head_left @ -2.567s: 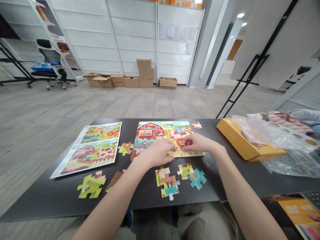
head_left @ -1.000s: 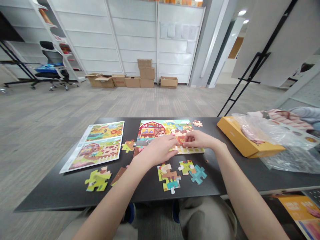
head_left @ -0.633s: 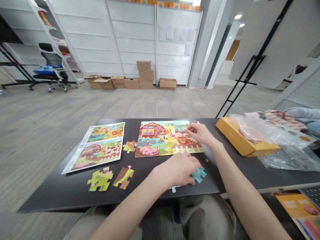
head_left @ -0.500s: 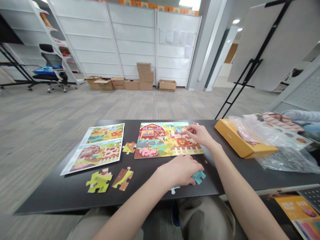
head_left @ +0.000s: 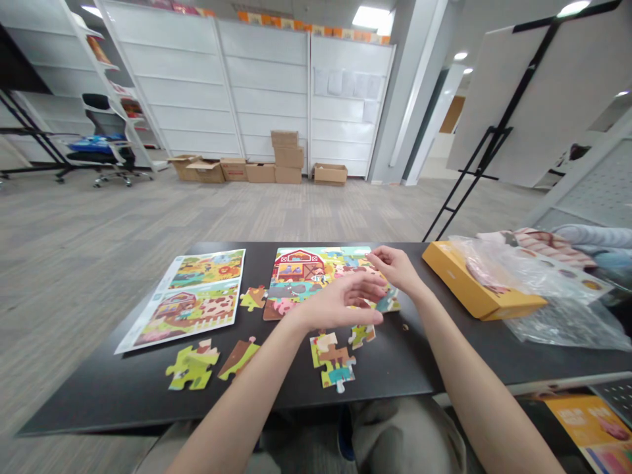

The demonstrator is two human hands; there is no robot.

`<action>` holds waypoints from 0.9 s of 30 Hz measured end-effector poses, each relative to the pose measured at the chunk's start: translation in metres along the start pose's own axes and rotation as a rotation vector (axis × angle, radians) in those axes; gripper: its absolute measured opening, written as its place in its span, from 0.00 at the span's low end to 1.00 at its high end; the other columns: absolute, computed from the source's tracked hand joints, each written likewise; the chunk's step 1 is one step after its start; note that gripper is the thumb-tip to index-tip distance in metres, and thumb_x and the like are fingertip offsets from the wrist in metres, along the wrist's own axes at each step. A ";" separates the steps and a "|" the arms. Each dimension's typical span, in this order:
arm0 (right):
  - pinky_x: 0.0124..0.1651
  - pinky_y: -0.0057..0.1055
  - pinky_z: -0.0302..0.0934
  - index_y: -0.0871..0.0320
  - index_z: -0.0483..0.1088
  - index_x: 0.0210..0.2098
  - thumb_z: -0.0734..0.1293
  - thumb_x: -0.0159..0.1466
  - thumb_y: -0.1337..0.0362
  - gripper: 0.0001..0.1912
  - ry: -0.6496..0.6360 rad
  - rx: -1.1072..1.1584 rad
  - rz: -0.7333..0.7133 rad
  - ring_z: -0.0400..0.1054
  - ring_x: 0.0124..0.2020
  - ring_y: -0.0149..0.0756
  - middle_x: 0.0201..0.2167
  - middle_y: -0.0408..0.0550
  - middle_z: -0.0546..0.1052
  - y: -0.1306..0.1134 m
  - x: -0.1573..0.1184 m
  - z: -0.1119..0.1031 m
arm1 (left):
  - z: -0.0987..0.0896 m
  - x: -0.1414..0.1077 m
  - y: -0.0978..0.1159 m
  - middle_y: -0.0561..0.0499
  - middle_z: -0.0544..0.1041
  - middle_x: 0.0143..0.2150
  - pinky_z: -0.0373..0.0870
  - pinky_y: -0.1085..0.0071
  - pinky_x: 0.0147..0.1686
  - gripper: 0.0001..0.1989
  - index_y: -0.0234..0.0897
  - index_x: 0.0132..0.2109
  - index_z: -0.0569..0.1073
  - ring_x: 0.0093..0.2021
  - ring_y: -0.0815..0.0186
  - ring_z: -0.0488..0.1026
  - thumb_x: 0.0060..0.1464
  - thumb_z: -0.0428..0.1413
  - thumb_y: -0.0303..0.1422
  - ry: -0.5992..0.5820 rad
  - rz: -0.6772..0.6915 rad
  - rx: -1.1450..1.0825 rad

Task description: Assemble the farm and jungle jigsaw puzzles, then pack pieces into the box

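The left hand (head_left: 340, 304) is reaching over the lower right part of the farm puzzle (head_left: 295, 273), and its thumb is sitting apart from its fingers. A blue piece (head_left: 388, 299) is showing right by those fingertips, but I cannot tell if the hand is holding it. The right hand (head_left: 399, 271) is staying at the top right corner of the puzzle, with its fingers bending in near the thumb. I cannot tell if they are pinching anything. The puzzle is lying flat on the black table (head_left: 395, 375), in the middle, and its red barn is showing on the left side. A brown and green piece (head_left: 253, 298) is lying just beside its left edge. Nearer the person, a green piece (head_left: 363, 335) is lying under the left hand, and a clump of pieces (head_left: 336, 362) is resting next to it. More green bits (head_left: 192, 367) are lying on the left, below a picture sheet (head_left: 200, 306). On the right, a clear plastic bag (head_left: 530, 280) is lying partly over a yellow box (head_left: 449, 266).
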State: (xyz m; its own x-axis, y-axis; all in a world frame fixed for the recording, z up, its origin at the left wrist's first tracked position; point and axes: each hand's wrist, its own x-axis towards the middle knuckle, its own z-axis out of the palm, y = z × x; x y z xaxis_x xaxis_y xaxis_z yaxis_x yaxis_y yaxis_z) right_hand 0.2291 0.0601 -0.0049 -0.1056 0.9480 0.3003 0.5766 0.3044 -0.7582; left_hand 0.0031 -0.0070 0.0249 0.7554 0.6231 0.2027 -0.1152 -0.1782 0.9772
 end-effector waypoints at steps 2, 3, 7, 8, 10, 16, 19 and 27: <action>0.30 0.30 0.59 0.58 0.71 0.32 0.66 0.61 0.43 0.23 -0.019 0.098 0.022 0.66 0.26 0.34 0.25 0.45 0.74 -0.006 0.000 0.003 | -0.013 -0.004 -0.002 0.42 0.77 0.55 0.71 0.61 0.53 0.26 0.39 0.56 0.71 0.55 0.56 0.75 0.50 0.64 0.38 0.113 -0.034 -0.264; 0.29 0.30 0.59 0.57 0.71 0.32 0.66 0.60 0.42 0.23 -0.026 0.138 0.041 0.66 0.25 0.33 0.24 0.44 0.73 -0.009 -0.001 0.004 | -0.019 -0.005 -0.004 0.41 0.77 0.54 0.71 0.60 0.51 0.26 0.39 0.56 0.70 0.54 0.55 0.76 0.52 0.62 0.41 0.161 -0.056 -0.365; 0.25 0.28 0.56 0.57 0.70 0.33 0.66 0.59 0.39 0.25 -0.052 0.256 0.109 0.62 0.22 0.31 0.21 0.42 0.70 -0.025 -0.005 0.006 | -0.029 -0.009 -0.008 0.38 0.80 0.50 0.74 0.58 0.46 0.25 0.36 0.56 0.70 0.50 0.51 0.78 0.57 0.52 0.47 0.265 -0.171 -0.583; 0.24 0.28 0.54 0.57 0.71 0.33 0.65 0.59 0.38 0.26 -0.065 0.282 0.107 0.60 0.21 0.29 0.21 0.41 0.69 -0.028 -0.007 0.007 | -0.030 -0.008 -0.009 0.37 0.80 0.49 0.74 0.58 0.45 0.25 0.36 0.55 0.70 0.50 0.52 0.79 0.58 0.51 0.47 0.268 -0.198 -0.612; 0.24 0.28 0.53 0.57 0.71 0.34 0.65 0.60 0.38 0.26 -0.101 0.337 0.085 0.57 0.21 0.28 0.21 0.41 0.68 -0.032 -0.009 0.008 | -0.032 -0.007 -0.011 0.37 0.81 0.47 0.74 0.61 0.43 0.24 0.34 0.53 0.71 0.47 0.53 0.80 0.60 0.48 0.47 0.268 -0.247 -0.660; 0.34 0.30 0.62 0.57 0.73 0.39 0.74 0.55 0.45 0.23 -0.291 0.487 0.006 0.67 0.30 0.32 0.33 0.46 0.75 -0.035 -0.013 0.020 | -0.036 -0.004 -0.019 0.42 0.83 0.38 0.70 0.71 0.35 0.19 0.35 0.47 0.72 0.38 0.61 0.81 0.61 0.53 0.47 0.349 -0.327 -0.592; 0.37 0.32 0.64 0.57 0.72 0.42 0.77 0.53 0.50 0.24 -0.371 0.530 0.022 0.69 0.32 0.33 0.32 0.44 0.75 -0.033 -0.014 0.027 | -0.036 -0.005 -0.020 0.43 0.82 0.34 0.67 0.73 0.32 0.23 0.34 0.44 0.73 0.34 0.63 0.80 0.58 0.55 0.52 0.377 -0.354 -0.411; 0.28 0.26 0.56 0.53 0.62 0.59 0.72 0.61 0.51 0.31 -0.463 0.510 -0.022 0.60 0.24 0.27 0.27 0.36 0.68 -0.030 -0.015 0.032 | -0.041 -0.004 -0.022 0.53 0.75 0.29 0.62 0.73 0.31 0.20 0.34 0.35 0.71 0.30 0.68 0.72 0.47 0.66 0.46 0.352 -0.216 0.116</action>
State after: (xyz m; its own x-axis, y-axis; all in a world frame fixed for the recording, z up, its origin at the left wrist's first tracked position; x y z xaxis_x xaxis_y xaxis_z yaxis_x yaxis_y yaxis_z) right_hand 0.1877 0.0394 -0.0053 -0.5139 0.8484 0.1268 0.1285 0.2223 -0.9665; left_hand -0.0239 0.0259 0.0056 0.4858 0.8738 0.0228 0.1096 -0.0868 0.9902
